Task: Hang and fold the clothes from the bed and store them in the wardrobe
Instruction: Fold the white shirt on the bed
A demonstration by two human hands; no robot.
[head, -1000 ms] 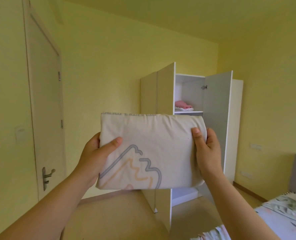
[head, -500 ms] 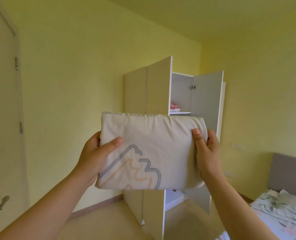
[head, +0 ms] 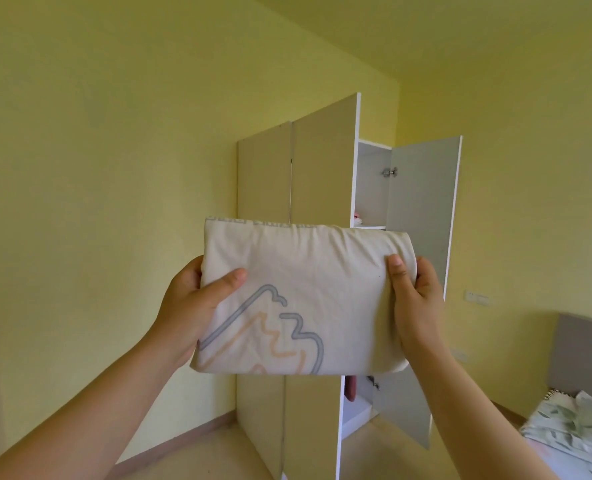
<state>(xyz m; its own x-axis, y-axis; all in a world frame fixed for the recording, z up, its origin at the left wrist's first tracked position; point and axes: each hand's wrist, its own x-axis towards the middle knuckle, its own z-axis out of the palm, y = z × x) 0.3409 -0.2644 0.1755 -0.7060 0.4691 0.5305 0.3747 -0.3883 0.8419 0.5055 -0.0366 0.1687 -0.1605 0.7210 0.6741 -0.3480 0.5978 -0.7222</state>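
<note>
The cloth (head: 305, 299) up front blocks the wardrobe's (head: 322, 168) middle, and behind it sit the fingers of the left hand (head: 190, 306) and right hand (head: 416, 306), thumbs only on show. There's a pink sliver (head: 358, 216) on the shelf, too small to name; a dark red scrap (head: 350, 388) peeks from under the cloth, the rest covered. The lettering (head: 270, 223) along the cloth's top fold is unreadable. The bed (head: 571, 427) is chopped by the right and bottom edges.

Folded cream garment (head: 305, 299) with grey and orange line print, held upright before the open-doored wardrobe (head: 322, 168)
</note>
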